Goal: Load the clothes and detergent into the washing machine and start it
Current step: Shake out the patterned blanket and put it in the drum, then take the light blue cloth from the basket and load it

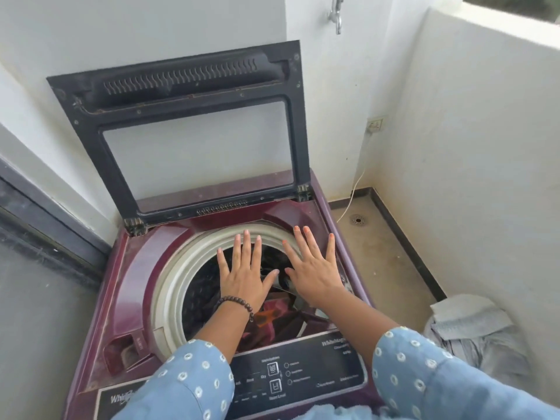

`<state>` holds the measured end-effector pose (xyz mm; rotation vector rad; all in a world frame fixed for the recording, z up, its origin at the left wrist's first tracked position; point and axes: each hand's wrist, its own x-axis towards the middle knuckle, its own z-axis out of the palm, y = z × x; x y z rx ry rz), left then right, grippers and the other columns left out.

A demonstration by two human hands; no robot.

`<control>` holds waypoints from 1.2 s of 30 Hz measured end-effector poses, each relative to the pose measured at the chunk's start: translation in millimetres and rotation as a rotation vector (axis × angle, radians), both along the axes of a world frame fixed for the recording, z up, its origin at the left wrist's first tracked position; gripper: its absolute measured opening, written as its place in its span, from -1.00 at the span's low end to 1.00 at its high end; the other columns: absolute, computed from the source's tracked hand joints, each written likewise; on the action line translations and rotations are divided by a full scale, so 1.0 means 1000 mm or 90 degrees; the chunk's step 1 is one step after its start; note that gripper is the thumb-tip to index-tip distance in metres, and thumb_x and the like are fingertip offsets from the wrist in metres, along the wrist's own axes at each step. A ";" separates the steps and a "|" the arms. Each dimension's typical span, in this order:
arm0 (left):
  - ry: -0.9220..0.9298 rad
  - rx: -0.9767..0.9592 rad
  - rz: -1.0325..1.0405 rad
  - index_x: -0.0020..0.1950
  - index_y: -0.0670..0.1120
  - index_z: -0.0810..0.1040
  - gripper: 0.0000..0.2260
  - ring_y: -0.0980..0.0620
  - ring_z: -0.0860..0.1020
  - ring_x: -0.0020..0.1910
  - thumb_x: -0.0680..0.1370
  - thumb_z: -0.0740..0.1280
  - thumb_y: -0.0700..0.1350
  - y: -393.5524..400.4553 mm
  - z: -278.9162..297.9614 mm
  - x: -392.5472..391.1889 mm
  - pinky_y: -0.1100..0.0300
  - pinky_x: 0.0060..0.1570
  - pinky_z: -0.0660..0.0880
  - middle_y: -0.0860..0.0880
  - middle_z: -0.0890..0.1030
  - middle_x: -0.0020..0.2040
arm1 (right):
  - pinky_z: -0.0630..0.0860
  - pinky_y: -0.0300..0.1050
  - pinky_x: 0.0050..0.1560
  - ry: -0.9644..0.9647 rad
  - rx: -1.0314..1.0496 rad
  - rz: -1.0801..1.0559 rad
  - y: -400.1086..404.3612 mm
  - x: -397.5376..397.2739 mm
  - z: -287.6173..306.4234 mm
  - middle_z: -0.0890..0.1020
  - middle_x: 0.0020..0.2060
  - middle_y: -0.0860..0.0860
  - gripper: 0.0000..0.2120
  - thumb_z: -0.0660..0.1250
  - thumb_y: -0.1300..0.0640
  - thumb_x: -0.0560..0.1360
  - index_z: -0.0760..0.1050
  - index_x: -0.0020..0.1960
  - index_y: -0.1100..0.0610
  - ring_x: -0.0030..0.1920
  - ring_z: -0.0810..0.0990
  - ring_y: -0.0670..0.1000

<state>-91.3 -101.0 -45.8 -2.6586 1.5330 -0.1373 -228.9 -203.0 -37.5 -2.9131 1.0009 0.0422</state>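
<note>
Maroon top-loading washing machine (151,268) stands in the corner of the balcony floor, its dark-framed glass lid (194,131) propped upright against the white wall. We see dark and maroon crumpled clothes (272,319) lying in its round drum with the cream plastic rim (169,286). Our left hand (242,277) and right hand (312,274) hover flat, palms down, over the drum mouth, fingers (247,247) straight and spread apart, holding nothing; we cannot tell whether they touch the clothes. A black control panel (303,371) runs along the machine's near edge. A grey cloth heap (472,331) sits on the floor at the machine's right side.
</note>
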 end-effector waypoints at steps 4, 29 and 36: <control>-0.005 -0.003 0.003 0.58 -0.08 0.03 -0.27 -0.10 -0.04 0.58 0.56 -0.28 0.35 -0.018 0.009 -0.024 -0.20 0.45 -0.31 -0.13 -0.02 0.59 | -0.39 0.37 0.41 -0.003 0.020 -0.027 -0.017 -0.023 0.011 -0.31 0.55 0.04 -0.40 -0.16 -0.17 0.65 -0.30 0.57 0.02 0.45 -0.48 0.04; 0.002 0.109 -0.301 0.58 -0.11 0.00 -0.31 -0.10 0.06 0.54 0.61 -0.26 0.31 -0.186 0.001 -0.257 -0.17 0.46 -0.19 -0.18 0.16 0.57 | -0.45 0.26 0.39 -0.096 0.121 -0.330 -0.112 -0.290 -0.028 -0.33 0.54 -0.03 -0.41 -0.18 -0.22 0.63 -0.42 0.49 -0.05 0.49 -0.44 0.06; -0.014 0.207 -0.442 0.47 -0.02 -0.48 -0.12 -0.02 -0.47 0.45 0.22 -0.74 0.35 -0.210 -0.029 -0.347 -0.11 0.29 -0.59 -0.06 -0.51 0.46 | -0.41 0.28 0.41 -0.117 0.190 -0.477 -0.108 -0.377 -0.071 -0.39 0.46 -0.08 -0.24 -0.50 -0.25 0.35 -0.37 0.52 -0.06 0.44 -0.46 0.00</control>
